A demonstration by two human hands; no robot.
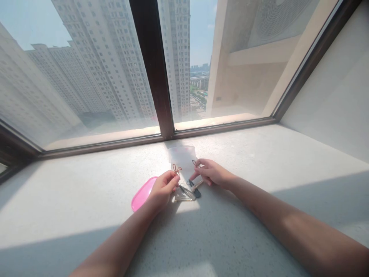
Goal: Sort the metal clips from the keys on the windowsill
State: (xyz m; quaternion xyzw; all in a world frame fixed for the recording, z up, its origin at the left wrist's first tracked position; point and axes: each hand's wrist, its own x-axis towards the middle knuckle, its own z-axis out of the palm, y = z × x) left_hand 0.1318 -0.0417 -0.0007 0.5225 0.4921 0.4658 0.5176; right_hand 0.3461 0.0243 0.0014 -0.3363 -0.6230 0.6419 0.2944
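Note:
My left hand (163, 188) is closed in a pinch on a brown bow-shaped hair clip (177, 169), whose loops stick up above the fingertips. My right hand (213, 173) pinches a second, similar brown bow-shaped hair clip (196, 163) between thumb and fingers. Between and below the hands lies a small pile of hair clips: a dark snap clip (197, 192), a grey one (187, 192) and a pale, shiny one (184, 199). Just beyond the hands stands a translucent plastic box (181, 154). Its contents cannot be made out clearly.
A pink lid (142, 194) lies on the pale speckled windowsill (178, 238), partly behind my left hand. The dark window frame (165, 115) borders the far edge, with tall buildings outside. A white wall (331, 96) rises on the right.

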